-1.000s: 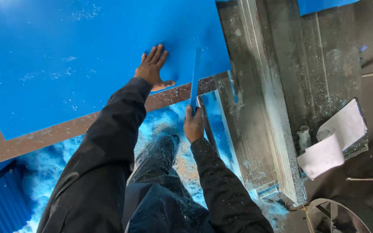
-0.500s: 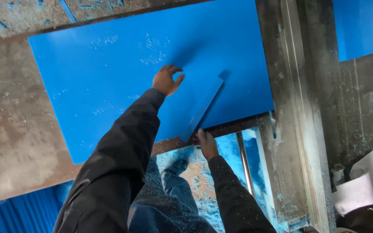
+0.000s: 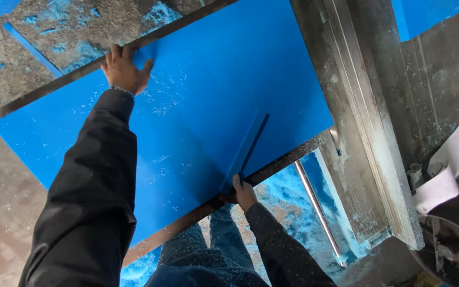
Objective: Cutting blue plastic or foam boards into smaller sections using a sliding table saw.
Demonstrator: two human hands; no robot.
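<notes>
**Big blue sheet on the saw counter, one hand way out at the far edge**

Standing next to this person at the cutting station. There's a large flat bright blue plastic sheet (image 3: 187, 122) lying on the worn, dust-caked metal counter (image 3: 6, 175), sitting at an angle across it, with its right end up near the long grey metal fence rail (image 3: 362, 117).

The left hand (image 3: 125, 69) is stretched right out to the sheet's far edge, fingers curled over that edge and palm down on the blue surface. So that grip is closed onto the panel's rim, I'd guess to keep the thing from sliding and to steer it, since it's too wide to manage from one side.

The right hand (image 3: 244, 192) is close to the body at the near edge, its grip pinched shut on the bottom end of a narrow blue plastic offcut strip (image 3: 245, 151). The strip stands on its long edge on top of the sheet, leaning away from the hand. Held by the end like that, it looks like it's being kept upright rather than left flat.

Blue shavings (image 3: 288, 196) are all over the floor below, and there's a pale paper roll (image 3: 447, 170) off to the right.
</notes>
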